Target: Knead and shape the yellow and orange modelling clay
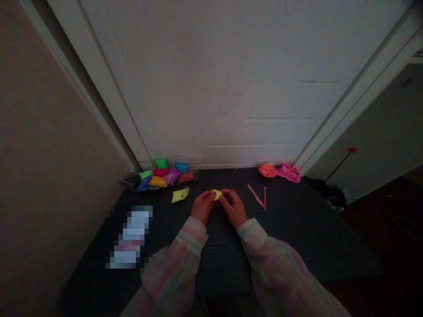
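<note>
Between my two hands, above the middle of the dark table, is a small lump of yellow modelling clay (217, 194). My left hand (203, 206) pinches it from the left, thumb on top. From the other side my right hand (233, 206) grips it with thumb and fingers; the fingertips behind the clay are hidden. Just left of my hands lies a yellow clay packet (180, 195), crumpled at one end. Two thin pink modelling tools (257, 197) rest on the right, meeting in a V shape.
Several coloured clay packets (165, 174) lie in clear plastic at the table's back left. An orange clay piece (267, 171) and a pink clay piece (288, 172) sit at the back right. A pixelated bright rectangle (132, 237) is on the left. The white panel (198, 66) bounds the dark table (297, 246) behind.
</note>
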Available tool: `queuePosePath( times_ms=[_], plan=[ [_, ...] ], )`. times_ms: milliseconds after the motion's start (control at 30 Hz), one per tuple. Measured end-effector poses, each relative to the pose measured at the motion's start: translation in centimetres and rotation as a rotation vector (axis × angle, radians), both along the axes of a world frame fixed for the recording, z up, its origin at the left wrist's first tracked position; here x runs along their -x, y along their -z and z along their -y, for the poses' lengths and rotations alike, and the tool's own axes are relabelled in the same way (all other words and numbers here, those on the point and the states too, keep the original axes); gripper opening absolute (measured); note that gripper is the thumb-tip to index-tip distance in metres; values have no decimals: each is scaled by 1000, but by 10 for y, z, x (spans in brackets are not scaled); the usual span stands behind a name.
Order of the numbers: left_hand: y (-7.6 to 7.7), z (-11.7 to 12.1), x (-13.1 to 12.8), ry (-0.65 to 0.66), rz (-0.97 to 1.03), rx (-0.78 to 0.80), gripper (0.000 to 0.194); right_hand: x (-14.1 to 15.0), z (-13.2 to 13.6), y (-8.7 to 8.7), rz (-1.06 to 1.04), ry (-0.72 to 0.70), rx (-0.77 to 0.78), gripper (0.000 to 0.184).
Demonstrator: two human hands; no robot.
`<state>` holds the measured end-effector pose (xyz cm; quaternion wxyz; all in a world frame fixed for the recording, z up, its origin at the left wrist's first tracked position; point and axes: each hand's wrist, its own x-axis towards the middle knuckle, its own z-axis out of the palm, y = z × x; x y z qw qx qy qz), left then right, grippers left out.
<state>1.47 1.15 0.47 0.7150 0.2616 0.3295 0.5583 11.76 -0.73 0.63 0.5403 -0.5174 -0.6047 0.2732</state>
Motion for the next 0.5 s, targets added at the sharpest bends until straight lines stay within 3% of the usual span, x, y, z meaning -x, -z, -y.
queuePosePath(
  times_ms=[500],
  plan=[
    [-2, 0, 0, -54, -24, 11, 23, 0, 0, 1, 1, -16, 5, 18]
  ],
)
